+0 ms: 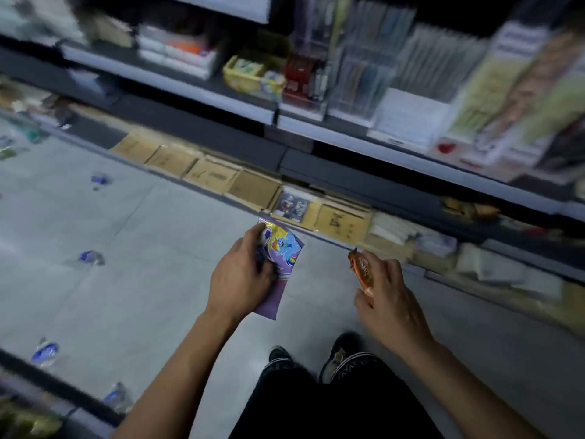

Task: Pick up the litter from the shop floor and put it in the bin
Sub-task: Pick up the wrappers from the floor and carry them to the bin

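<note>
Fingers of left hand (238,278) grip purple wrapper (282,252); right hand (388,298) pinches orange wrapper (360,270).

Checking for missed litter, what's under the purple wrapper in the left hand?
Below the purple wrapper held in the left hand only grey floor shows. The patch directly behind wrapper and hand is covered.

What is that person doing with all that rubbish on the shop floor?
A person is picking up litter in a shop aisle. Their left hand holds a purple cartoon wrapper, and their right hand holds an orange wrapper. Several crumpled blue-labelled plastic bottles lie on the grey floor to the left, not yet picked up. No bin shows in this picture.
</note>
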